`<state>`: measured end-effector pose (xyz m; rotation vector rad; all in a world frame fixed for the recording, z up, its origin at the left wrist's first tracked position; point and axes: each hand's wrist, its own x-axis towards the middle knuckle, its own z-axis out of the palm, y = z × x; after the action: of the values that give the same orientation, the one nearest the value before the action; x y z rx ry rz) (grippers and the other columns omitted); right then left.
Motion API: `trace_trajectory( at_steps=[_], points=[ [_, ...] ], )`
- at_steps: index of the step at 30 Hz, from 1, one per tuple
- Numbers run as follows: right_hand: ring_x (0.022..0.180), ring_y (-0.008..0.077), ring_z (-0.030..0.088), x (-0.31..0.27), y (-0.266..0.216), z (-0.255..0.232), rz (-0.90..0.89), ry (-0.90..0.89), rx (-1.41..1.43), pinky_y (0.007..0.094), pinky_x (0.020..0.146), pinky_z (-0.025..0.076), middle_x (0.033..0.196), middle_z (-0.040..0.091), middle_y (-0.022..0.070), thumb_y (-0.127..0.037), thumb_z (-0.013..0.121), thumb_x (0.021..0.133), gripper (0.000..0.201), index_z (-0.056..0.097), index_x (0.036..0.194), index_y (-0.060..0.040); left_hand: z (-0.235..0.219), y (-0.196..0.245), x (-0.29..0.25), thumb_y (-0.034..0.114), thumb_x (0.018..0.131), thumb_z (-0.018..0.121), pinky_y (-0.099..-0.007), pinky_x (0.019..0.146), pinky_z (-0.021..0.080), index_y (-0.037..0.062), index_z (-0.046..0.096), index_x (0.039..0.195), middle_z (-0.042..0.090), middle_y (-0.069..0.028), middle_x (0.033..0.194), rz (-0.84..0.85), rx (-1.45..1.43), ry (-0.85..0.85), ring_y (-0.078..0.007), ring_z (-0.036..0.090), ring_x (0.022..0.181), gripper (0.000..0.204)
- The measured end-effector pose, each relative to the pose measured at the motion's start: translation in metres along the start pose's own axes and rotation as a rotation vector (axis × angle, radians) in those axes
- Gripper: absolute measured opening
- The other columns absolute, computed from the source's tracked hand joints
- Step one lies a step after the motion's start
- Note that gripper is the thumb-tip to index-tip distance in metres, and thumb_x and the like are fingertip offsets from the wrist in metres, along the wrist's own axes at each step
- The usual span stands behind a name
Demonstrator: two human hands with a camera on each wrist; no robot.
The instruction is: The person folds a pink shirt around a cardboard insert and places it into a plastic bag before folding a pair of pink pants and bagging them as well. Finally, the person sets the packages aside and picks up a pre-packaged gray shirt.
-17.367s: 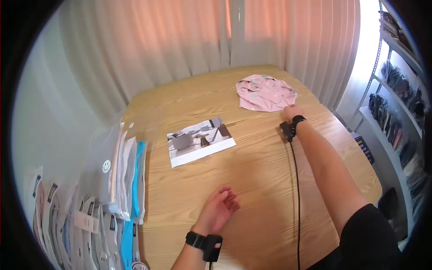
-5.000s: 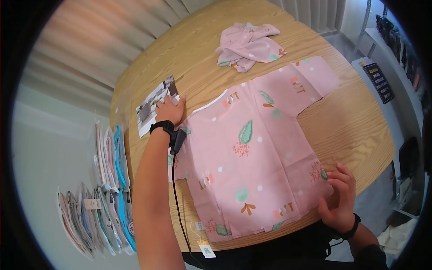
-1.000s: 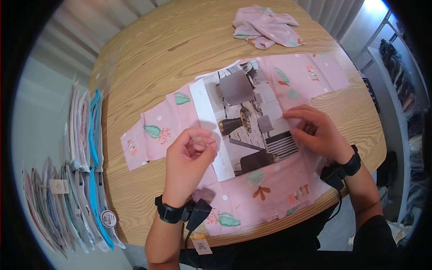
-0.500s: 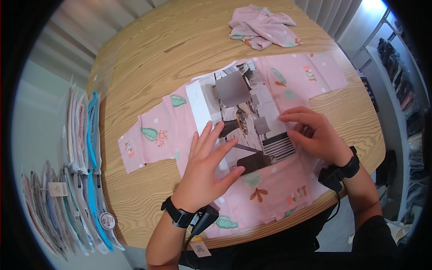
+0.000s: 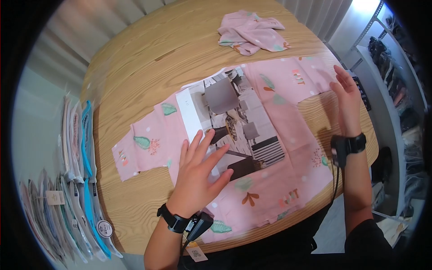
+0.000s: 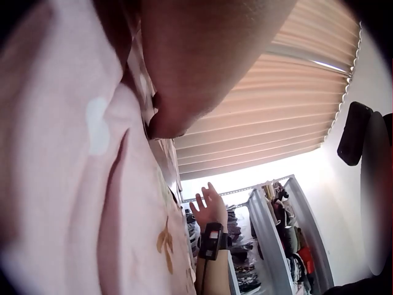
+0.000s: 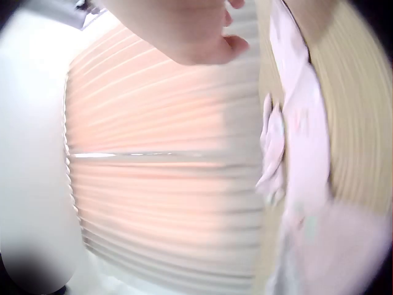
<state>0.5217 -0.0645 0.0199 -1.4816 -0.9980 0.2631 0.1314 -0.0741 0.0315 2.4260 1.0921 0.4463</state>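
Observation:
A pink printed shirt (image 5: 288, 130) lies spread on the wooden table, sleeves out to both sides. On its body rests a sheet (image 5: 252, 108) with a photo of furniture and a white margin. My left hand (image 5: 198, 175), fingers spread, rests on the sheet's lower left part. Raised beside the end of the right sleeve, my right hand (image 5: 348, 105) has relaxed fingers and holds nothing. The left wrist view shows the shirt (image 6: 55, 153) close up, with my right hand (image 6: 210, 208) in the air beyond. A paper tag (image 5: 196, 253) hangs at the table's front edge.
A crumpled pink cloth (image 5: 252, 33) lies farther back on the table (image 5: 148, 36). Bagged garments (image 5: 74, 216) stand in rows at the left. Shelves (image 5: 382, 103) with packed items are at the right, and curtains (image 5: 58, 40) hang behind.
My right hand has left the sheet's right edge and moved right, to the sleeve end. My left hand has uncurled since a second ago and come down on the sheet.

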Motion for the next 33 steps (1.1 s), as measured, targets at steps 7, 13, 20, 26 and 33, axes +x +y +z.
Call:
trace_trajectory(
  at_steps=[7, 13, 20, 26, 33],
  points=[
    [0.07, 0.0142, 0.059, 0.046, 0.052, -0.038, 0.233, -0.168, -0.548, 0.028, 0.063, 0.049, 0.083, 0.06, 0.0074, -0.037, 0.079, 0.08, 0.056, 0.059, 0.109, 0.0061, 0.001, -0.002, -0.002, 0.019, 0.081, 0.075, -0.0534, 0.116, 0.018, 0.0127, 0.061, 0.13, 0.039, -0.0179, 0.151, 0.018, -0.009, 0.029, -0.0411, 0.03, 0.141, 0.051],
    [0.064, 0.0119, 0.057, 0.054, 0.069, -0.031, 0.277, -0.276, -0.411, 0.0248, 0.055, 0.046, 0.076, 0.061, 0.0037, -0.028, 0.071, 0.088, 0.032, 0.062, 0.093, 0.0018, 0.003, -0.004, -0.004, 0.022, 0.083, 0.074, -0.0534, 0.116, 0.018, 0.0132, 0.061, 0.129, 0.039, -0.0175, 0.15, 0.051, -0.013, 0.067, -0.0408, 0.03, 0.141, 0.049],
    [0.086, 0.0119, 0.06, 0.054, -0.016, -0.016, 0.411, -0.335, -0.073, 0.0261, 0.079, 0.045, 0.092, 0.065, 0.0019, -0.031, 0.06, 0.093, 0.024, 0.064, 0.095, -0.0074, 0.014, -0.016, -0.009, 0.031, 0.084, 0.07, -0.0551, 0.115, 0.019, 0.0136, 0.062, 0.127, 0.042, -0.0176, 0.147, 0.083, 0.015, 0.13, -0.0409, 0.032, 0.14, 0.047],
    [0.094, 0.012, 0.06, 0.053, -0.127, 0.036, 0.191, -0.46, 0.056, 0.0279, 0.088, 0.047, 0.099, 0.064, 0.0024, -0.029, 0.061, 0.092, 0.027, 0.066, 0.103, -0.005, 0.019, -0.023, -0.011, 0.034, 0.085, 0.069, -0.056, 0.115, 0.019, 0.0142, 0.062, 0.126, 0.042, -0.0173, 0.147, 0.119, -0.008, 0.178, -0.04, 0.032, 0.139, 0.046],
    [0.087, 0.0157, 0.064, 0.008, -0.211, 0.135, 0.115, -0.701, 0.02, 0.0298, 0.084, 0.053, 0.096, 0.065, 0.0067, -0.023, 0.065, 0.09, 0.028, 0.064, 0.102, 0.0021, 0.021, -0.026, -0.014, 0.038, 0.086, 0.066, -0.0543, 0.116, 0.019, 0.0152, 0.061, 0.127, 0.042, -0.0161, 0.147, 0.116, 0.012, 0.192, -0.0366, 0.032, 0.14, 0.048]
  ],
)
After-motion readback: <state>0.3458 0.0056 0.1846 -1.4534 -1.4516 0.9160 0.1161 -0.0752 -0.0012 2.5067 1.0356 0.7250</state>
